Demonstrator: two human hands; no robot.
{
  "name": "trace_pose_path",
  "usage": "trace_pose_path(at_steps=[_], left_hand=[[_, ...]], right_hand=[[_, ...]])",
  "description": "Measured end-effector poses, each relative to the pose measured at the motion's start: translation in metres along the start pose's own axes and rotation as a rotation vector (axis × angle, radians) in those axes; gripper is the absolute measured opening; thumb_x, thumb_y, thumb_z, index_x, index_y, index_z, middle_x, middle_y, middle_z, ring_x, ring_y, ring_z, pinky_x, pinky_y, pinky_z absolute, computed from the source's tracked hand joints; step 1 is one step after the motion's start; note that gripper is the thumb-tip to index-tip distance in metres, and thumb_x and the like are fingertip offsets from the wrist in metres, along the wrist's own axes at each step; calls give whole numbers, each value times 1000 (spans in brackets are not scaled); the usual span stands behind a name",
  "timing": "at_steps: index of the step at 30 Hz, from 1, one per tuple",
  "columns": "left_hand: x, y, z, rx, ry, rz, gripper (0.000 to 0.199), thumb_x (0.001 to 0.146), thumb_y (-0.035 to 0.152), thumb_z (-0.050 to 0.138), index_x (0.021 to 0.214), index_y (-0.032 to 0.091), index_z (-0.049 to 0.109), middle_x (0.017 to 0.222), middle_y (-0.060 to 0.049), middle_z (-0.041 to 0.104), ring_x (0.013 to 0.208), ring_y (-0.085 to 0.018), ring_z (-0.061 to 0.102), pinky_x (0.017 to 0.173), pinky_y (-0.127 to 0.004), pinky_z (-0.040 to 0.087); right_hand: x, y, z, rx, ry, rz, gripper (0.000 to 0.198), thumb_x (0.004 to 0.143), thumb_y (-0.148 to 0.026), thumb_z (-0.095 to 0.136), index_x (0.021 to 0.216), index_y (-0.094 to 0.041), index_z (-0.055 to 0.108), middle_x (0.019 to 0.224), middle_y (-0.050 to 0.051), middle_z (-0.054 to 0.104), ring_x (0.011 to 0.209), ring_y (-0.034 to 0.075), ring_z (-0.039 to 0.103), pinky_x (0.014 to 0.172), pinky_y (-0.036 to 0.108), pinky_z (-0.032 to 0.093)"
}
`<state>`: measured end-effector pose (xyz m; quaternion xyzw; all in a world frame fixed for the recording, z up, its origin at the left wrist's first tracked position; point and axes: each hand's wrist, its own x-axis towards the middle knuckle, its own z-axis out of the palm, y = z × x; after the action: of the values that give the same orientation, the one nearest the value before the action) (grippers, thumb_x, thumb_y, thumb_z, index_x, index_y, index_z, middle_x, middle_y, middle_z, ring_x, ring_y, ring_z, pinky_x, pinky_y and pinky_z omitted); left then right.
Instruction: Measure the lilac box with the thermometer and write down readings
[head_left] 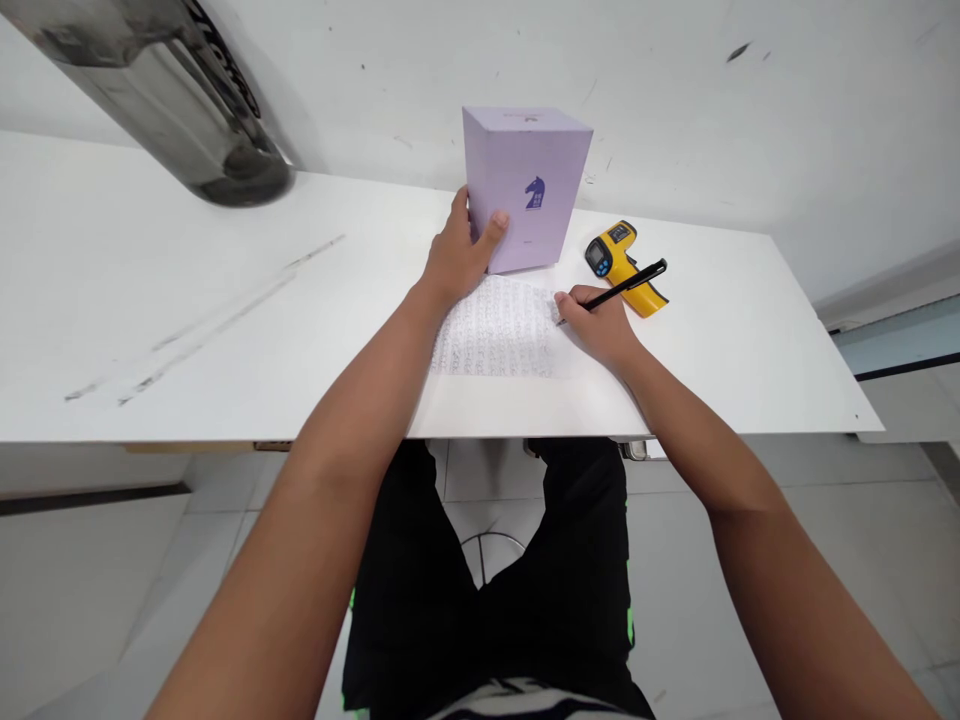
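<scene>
A light purple box with a dark blue horse-head print stands upright at the back of the white table. My left hand grips its lower left corner, thumb on the front face and fingers along the left side. Below the box lies a sheet of paper covered in rows of handwriting. My right hand is closed around a black pen, whose tip is at the right side of the writing. Just behind that hand lies a yellow and black infrared thermometer.
A large grey transparent bottle with liquid in it stands at the back left, near the white wall. The white table bears dark scuff marks on its left part. Its front edge runs just above my lap.
</scene>
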<state>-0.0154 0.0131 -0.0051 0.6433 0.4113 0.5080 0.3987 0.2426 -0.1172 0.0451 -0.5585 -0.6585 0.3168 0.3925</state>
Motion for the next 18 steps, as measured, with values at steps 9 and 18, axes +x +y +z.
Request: trace_pose_path(at_steps=[9,18], left_hand=[[-3,10,0,122,-17,9,103,93,98,62,176,40,40,165,-13,70,165,-41,58,134,-56,48],[-1,7,9,228,56,2,97,98,98,54,175,40,41,161,-12,71,157,-41,66,126,-58,54]], right_hand=[[-1,-4,-3,18,24,-4,48,100,-29,70,58,-24,49,59,-4,44,62,12,41,62,30,40],[-1,-4,-2,17,10,-9,55,100,-27,72,59,-25,36,59,-6,33,61,11,32,59,29,32]])
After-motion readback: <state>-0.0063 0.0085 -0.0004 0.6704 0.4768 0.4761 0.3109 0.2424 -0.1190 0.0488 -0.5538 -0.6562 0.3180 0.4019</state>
